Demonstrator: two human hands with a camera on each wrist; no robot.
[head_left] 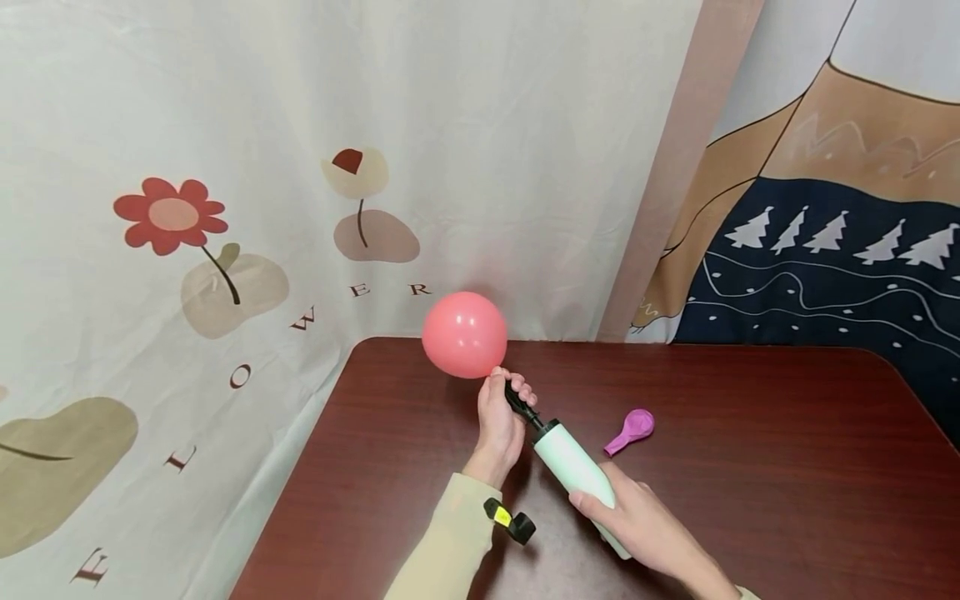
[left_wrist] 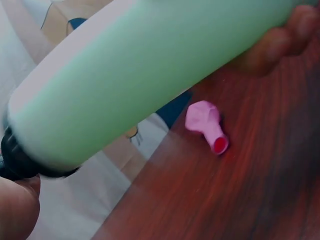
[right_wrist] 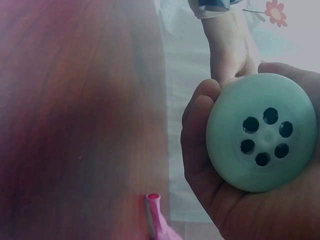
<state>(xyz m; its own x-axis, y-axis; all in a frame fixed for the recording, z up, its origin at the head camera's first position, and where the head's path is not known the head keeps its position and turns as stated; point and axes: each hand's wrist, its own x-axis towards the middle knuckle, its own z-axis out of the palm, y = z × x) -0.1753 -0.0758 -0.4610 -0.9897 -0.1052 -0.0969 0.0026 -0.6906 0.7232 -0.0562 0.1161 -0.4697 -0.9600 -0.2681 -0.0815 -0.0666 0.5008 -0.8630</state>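
Balloon (head_left: 464,335) just beyond fingertips of left hand (head_left: 499,425), gripping pump (head_left: 567,458) by black end (head_left: 519,403); right hand (head_left: 641,517) grasps barrel (head_left: 581,473). Straight strokes advisable.

We are losing the neck of the red balloon (head_left: 465,335) behind the left hand (head_left: 501,427) and part of the pump (head_left: 568,458) behind the right hand (head_left: 643,518). In the right wrist view, we are seeing the purple balloon (right_wrist: 160,226) cut by the bottom edge.
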